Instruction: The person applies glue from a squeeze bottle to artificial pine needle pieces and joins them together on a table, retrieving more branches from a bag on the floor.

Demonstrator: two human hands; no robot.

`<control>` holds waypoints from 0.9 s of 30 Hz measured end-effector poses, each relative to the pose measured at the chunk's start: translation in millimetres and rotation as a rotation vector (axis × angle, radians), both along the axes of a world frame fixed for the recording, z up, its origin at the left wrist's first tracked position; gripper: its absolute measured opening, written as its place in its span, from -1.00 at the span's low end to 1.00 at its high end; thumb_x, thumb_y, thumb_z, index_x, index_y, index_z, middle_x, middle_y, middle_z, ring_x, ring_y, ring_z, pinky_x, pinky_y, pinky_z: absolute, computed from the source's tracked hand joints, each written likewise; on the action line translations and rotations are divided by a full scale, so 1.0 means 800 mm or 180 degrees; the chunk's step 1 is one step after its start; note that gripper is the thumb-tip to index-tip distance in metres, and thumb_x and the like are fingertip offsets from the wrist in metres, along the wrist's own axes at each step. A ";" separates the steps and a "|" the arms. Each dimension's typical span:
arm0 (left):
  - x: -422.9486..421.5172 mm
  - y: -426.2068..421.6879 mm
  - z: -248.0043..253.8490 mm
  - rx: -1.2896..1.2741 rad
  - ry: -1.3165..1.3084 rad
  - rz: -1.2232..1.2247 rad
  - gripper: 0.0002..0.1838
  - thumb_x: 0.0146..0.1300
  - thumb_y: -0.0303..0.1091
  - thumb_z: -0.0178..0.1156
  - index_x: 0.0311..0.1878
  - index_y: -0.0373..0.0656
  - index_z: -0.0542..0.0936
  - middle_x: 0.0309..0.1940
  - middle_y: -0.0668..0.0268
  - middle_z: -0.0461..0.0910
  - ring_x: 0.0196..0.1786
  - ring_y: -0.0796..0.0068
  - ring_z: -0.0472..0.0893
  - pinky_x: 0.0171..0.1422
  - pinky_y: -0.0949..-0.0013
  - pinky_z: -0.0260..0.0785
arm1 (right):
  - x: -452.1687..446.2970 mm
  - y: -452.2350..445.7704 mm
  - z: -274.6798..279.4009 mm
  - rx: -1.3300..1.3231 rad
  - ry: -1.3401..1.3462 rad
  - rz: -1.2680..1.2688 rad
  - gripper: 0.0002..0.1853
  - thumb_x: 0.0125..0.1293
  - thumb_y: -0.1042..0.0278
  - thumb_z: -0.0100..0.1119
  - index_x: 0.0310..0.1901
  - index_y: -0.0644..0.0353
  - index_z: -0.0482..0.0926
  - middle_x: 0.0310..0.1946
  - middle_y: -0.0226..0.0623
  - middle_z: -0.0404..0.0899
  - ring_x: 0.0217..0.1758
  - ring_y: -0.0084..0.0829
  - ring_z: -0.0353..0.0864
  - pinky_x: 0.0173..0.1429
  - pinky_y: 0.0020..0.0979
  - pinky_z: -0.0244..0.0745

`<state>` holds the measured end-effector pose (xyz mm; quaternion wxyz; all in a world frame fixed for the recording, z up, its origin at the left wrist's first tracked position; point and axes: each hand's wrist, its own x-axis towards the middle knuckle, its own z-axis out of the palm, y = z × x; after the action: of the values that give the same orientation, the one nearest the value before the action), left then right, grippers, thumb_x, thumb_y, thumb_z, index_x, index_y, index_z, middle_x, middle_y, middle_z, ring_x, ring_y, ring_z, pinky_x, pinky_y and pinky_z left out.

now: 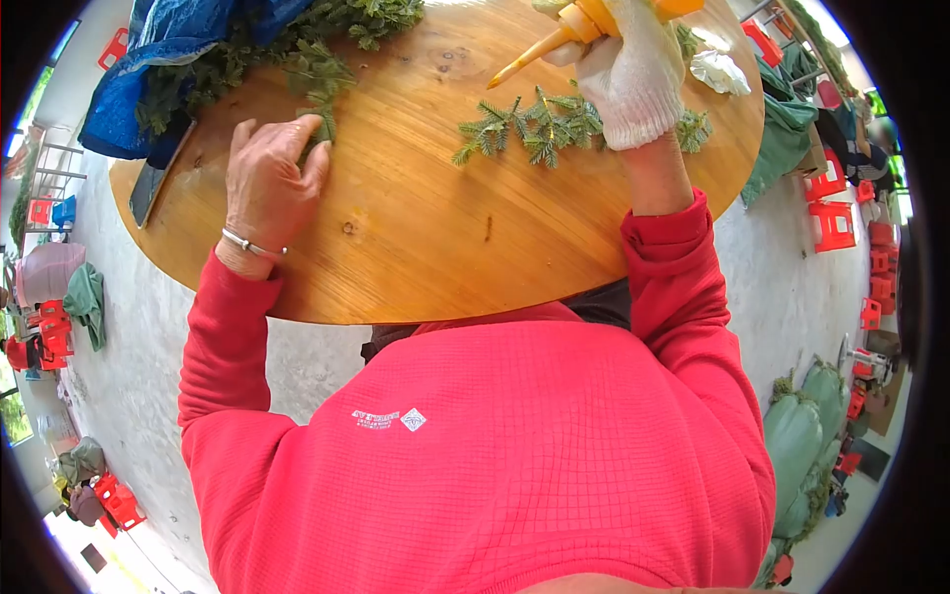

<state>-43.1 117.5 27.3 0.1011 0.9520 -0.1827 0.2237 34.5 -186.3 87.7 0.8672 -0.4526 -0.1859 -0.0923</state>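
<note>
Thumb and forefinger of the bare left hand (267,178) at the near end of a fir sprig (317,75), on the wooden table (426,228) beside heaped greenery (228,84); cannot tell whether pinched firmly or merely touched. Right hand (630,87) wrapped round a yellow squeeze bottle (591,18), held over the table, tapered nozzle (531,61) slanting down and leftward.

Best to take the sprig by its stem with a light pinch, easing it out slowly so as not to strip needles or drag neighbouring twigs along. Meanwhile, go soft on the bottle: light squeeze, nozzle tip well clear of the fir cuttings (542,124) lying nearby.

Short, bristly needles, dark green with paler yellowish patches, on branching, feathery shapes. Smooth, varnished-looking tabletop, honey-coloured, with knots and long grain. Ribbed cuff on the fuzzy white glove (633,119), slick plastic cone on the bottle, creased blue sheeting (111,124) by the heap, crumpled white wad (719,72) to the right of the glove.
</note>
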 end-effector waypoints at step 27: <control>0.059 -0.032 -0.025 -0.0410 0.0333 -0.1640 -0.57 0.18 -0.30 0.39 0.16 -0.03 0.63 0.29 0.19 0.48 0.45 0.05 0.29 0.45 0.08 0.12 | -0.004 0.016 -0.012 -0.0101 0.0007 0.0647 -0.82 0.54 0.26 0.02 -0.19 0.17 0.43 -0.45 -0.48 0.36 -0.47 -0.61 0.36 -0.44 -0.50 0.40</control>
<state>3.8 91.9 7.4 0.2244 0.8760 -0.3989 0.1522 31.2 -173.7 78.2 0.8650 -0.4452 -0.2314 -0.0003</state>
